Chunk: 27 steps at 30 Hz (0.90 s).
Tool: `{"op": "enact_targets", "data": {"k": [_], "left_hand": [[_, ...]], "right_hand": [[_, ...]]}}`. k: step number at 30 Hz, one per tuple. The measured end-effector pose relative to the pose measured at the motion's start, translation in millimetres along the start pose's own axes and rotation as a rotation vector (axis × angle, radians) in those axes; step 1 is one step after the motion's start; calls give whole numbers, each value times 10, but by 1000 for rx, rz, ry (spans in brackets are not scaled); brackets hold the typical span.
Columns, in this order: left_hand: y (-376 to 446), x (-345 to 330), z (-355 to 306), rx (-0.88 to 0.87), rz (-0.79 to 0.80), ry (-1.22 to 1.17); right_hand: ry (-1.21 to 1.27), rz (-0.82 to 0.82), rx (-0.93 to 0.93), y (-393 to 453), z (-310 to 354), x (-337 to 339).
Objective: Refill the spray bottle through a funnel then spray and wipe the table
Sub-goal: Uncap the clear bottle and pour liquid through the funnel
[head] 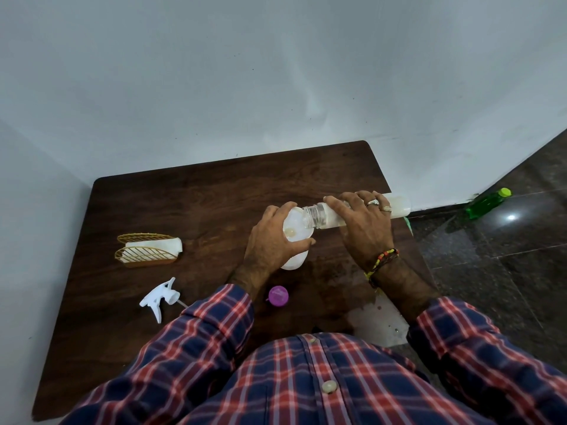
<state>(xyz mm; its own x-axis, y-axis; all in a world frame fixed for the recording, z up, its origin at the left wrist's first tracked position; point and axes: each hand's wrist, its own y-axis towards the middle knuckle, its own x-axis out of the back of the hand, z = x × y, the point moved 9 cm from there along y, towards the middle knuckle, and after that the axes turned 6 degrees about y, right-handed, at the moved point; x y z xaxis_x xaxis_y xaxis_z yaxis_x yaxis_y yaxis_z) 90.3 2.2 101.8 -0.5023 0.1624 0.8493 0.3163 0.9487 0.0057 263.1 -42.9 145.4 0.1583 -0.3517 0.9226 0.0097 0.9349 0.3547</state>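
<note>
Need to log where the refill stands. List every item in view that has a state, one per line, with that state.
Refill bottle: uncapped, tipped on its side, mouth over the funnel.
Funnel: upright, seated on the spray bottle.
Spray bottle: upright, trigger head off.
Trigger head: detached, lying on the table.
Purple cap: off, lying on the table.
Green bottle: capped, on the floor.
Left hand: grips the funnel.
Right hand: grips the refill bottle.

Navy-red plaid button shirt (306, 378), long sleeves; right hand (365, 228) wears silver rings, beaded wrist bracelet (385, 260).
</note>
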Motion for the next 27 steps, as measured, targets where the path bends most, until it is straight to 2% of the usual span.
{"op": "enact_targets", "data": {"k": [27], "left_hand": [[-11, 27, -5, 8, 4, 7]], "right_hand": [[-1, 12, -7, 14, 17, 16]]}}
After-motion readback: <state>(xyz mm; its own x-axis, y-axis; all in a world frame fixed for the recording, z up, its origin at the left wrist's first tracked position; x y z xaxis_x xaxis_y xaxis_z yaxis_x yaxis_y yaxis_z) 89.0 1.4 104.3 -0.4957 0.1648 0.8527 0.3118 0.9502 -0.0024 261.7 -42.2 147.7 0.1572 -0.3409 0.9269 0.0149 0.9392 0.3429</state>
